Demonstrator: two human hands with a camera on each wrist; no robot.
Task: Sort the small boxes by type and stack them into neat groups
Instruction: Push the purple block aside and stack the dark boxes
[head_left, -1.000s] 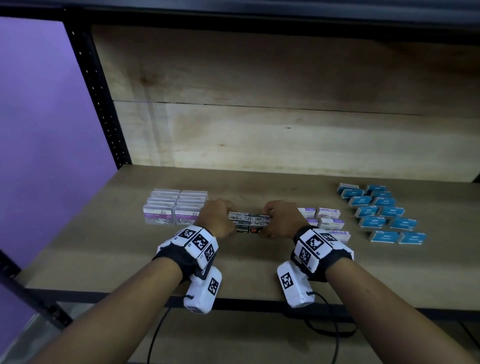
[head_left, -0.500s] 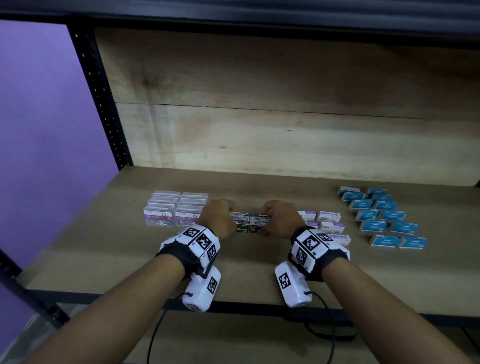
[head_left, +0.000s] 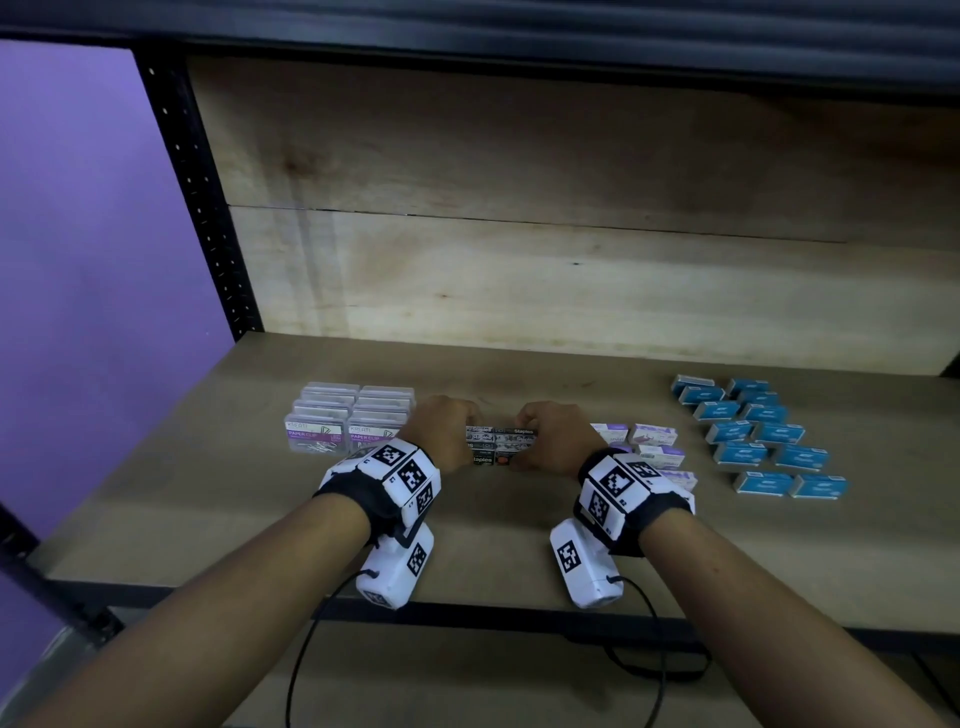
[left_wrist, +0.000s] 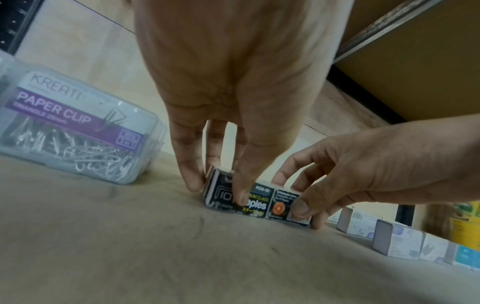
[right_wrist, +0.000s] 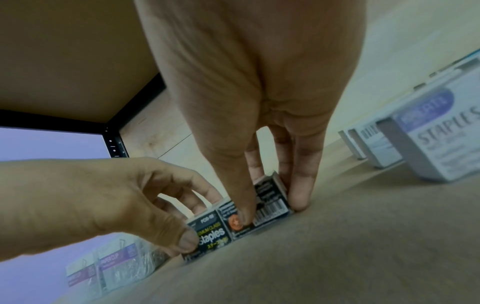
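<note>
Several black staples boxes lie packed side by side in a block on the wooden shelf. My left hand grips the block's left end, thumb on the near face and fingers on the left side. My right hand grips the right end the same way, thumb across the near face of the black boxes. The black boxes read "Staples" in the left wrist view. Both hands curl round the block from opposite ends.
Clear paper-clip cases stand stacked left of my hands. White and purple staples boxes lie just right of them, and teal boxes in two rows lie farther right. A black upright bounds the shelf's left side.
Both hands stay on the ends of the black block; hands and block show no clear movement. The view has shifted slightly.
</note>
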